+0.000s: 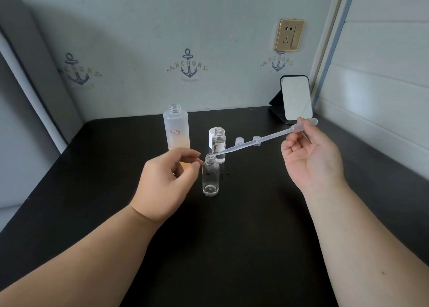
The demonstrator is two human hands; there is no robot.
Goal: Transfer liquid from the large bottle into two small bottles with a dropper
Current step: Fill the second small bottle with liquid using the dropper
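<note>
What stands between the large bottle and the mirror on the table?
In the head view, between the large bottle and the mirror: a small bottle, a white cap behind it, and two small clear caps.

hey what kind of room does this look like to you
Probably a home bedroom or dorm desk nook: a dark tabletop against anchor-print wallpaper, a standing mirror by a wall socket, and what looks like a padded headboard.

Your body, as seen from your head camera: two forearms, bare from elbow to wrist, no sleeves showing. Your left hand (pixel 167 179) and your right hand (pixel 311 160): bare. A small dark mole marks your right forearm.
</note>
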